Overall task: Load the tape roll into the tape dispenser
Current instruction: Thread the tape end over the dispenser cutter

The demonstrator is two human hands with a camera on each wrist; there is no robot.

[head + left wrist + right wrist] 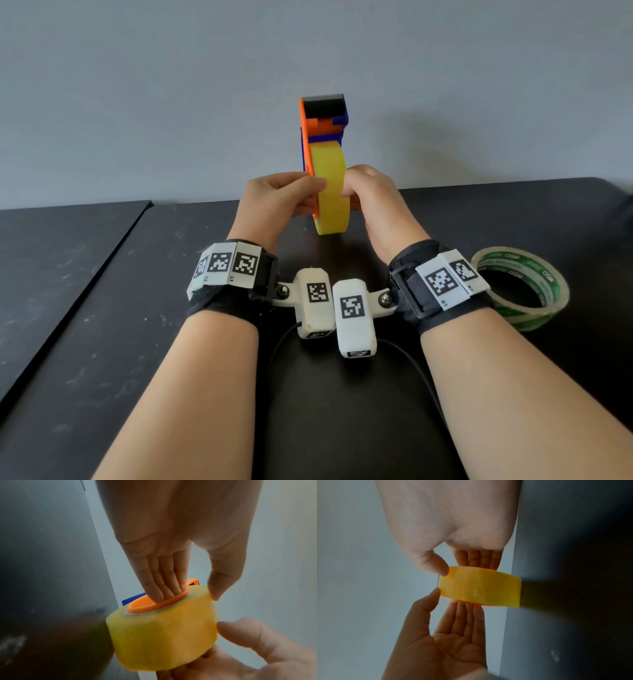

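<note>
I hold an orange and blue tape dispenser (322, 120) upright above the black table (137, 342), its toothed cutter at the top. A yellow tape roll (330, 185) sits against its orange side plate, around an orange hub ring (154, 605). My left hand (301, 192) grips the plate side: straight fingers (161, 577) press into the hub ring and the thumb lies on the roll's rim. My right hand (356, 186) holds the roll (481, 588) from the other side, thumb (436, 566) on the rim and fingers flat on its face. Part of the hub is hidden.
A second roll of clear tape with green print (520, 287) lies flat on the table just right of my right wrist. A black cable (284, 346) curves under my wrists. A separate dark panel (51, 257) lies at the left. A grey wall stands behind.
</note>
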